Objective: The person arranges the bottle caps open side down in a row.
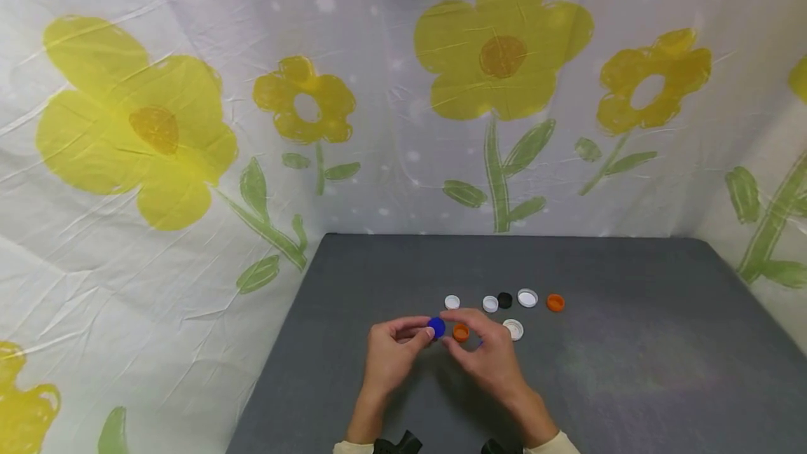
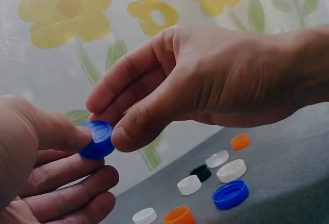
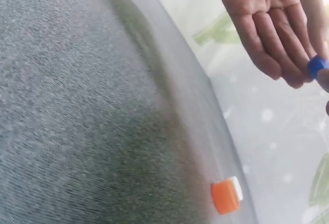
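My left hand (image 1: 392, 356) pinches a blue bottle cap (image 1: 436, 328) between thumb and fingers, held up above the table. In the left wrist view the cap (image 2: 97, 140) lies flat between the thumb and forefinger, its top side up. My right hand (image 1: 484, 356) is beside it with thumb and fingers spread apart, the fingertips right by the cap's edge. An orange cap (image 1: 461, 332) lies on the table, seen between the two hands. A second blue cap (image 2: 230, 194), open side up, lies on the table; in the head view the right hand mostly hides it.
Beyond the hands on the dark grey table (image 1: 630, 342) lie several white caps (image 1: 527, 298), a black cap (image 1: 505, 300) and another orange cap (image 1: 555, 302). A white flower-printed curtain (image 1: 391, 160) hangs behind the table and along its sides.
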Action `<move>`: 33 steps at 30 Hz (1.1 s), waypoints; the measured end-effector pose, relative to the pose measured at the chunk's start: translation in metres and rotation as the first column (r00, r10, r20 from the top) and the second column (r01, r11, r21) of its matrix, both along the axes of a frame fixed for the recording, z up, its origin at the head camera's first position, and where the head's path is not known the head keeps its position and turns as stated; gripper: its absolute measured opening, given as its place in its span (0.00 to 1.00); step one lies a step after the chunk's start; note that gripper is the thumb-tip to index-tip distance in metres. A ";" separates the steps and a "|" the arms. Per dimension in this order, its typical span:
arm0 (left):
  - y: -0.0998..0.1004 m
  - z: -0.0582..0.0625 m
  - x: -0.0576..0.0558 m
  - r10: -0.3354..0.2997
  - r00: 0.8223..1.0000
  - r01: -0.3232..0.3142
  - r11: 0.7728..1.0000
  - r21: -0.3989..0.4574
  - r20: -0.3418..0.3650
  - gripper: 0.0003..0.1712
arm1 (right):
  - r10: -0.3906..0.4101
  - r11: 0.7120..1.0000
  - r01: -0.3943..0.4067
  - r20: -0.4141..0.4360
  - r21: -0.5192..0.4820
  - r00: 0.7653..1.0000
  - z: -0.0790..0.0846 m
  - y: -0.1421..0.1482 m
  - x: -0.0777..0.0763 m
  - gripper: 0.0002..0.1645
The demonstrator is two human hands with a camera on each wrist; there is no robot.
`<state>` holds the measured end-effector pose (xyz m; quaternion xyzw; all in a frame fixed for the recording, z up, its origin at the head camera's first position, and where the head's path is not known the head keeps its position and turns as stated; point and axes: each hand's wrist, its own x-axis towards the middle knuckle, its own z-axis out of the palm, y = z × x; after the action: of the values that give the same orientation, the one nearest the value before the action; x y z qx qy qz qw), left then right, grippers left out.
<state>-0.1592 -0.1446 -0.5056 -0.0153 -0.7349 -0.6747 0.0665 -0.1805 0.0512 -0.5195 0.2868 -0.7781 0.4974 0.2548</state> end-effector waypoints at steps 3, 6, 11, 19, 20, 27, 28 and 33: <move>0.000 0.000 0.001 -0.026 0.999 0.025 1.000 0.013 0.024 0.13 | -0.003 1.000 0.003 -0.003 0.007 1.000 -0.002 -0.001 0.002 0.30; 0.000 0.000 0.003 -0.037 0.999 0.037 0.999 -0.023 0.003 0.13 | -0.014 1.000 0.014 -0.003 0.005 1.000 -0.003 -0.001 0.003 0.28; -0.001 0.000 0.007 -0.071 0.989 0.052 0.989 -0.141 -0.133 0.17 | -0.030 1.000 0.030 0.033 0.008 0.999 -0.002 0.000 0.007 0.26; -0.009 0.001 0.014 -0.094 0.953 -0.031 0.915 -0.402 -0.288 0.18 | -0.018 0.999 0.013 0.121 0.048 0.992 0.003 0.000 0.013 0.21; -0.011 0.001 0.015 -0.100 0.952 -0.035 0.903 -0.428 -0.289 0.17 | -0.010 0.999 0.004 0.123 0.053 0.992 0.003 0.000 0.013 0.21; -0.026 -0.005 0.020 -0.189 0.958 0.044 0.842 -0.538 -0.217 0.15 | 0.067 0.989 -0.085 0.154 0.117 0.986 -0.007 -0.006 0.017 0.19; -0.028 -0.007 0.021 -0.202 0.959 0.062 0.834 -0.548 -0.198 0.15 | 0.073 0.987 -0.096 0.177 0.128 0.981 -0.009 -0.006 0.018 0.18; -0.032 -0.018 0.020 -0.216 0.969 0.099 0.792 -0.603 -0.124 0.14 | 0.069 0.971 -0.126 0.264 0.204 0.962 -0.018 -0.012 0.021 0.16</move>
<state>-0.1391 -0.1765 -0.5238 -0.1595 -0.8950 -0.4106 0.0701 -0.1599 0.0396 -0.5373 0.2850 -0.8393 0.4533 0.0945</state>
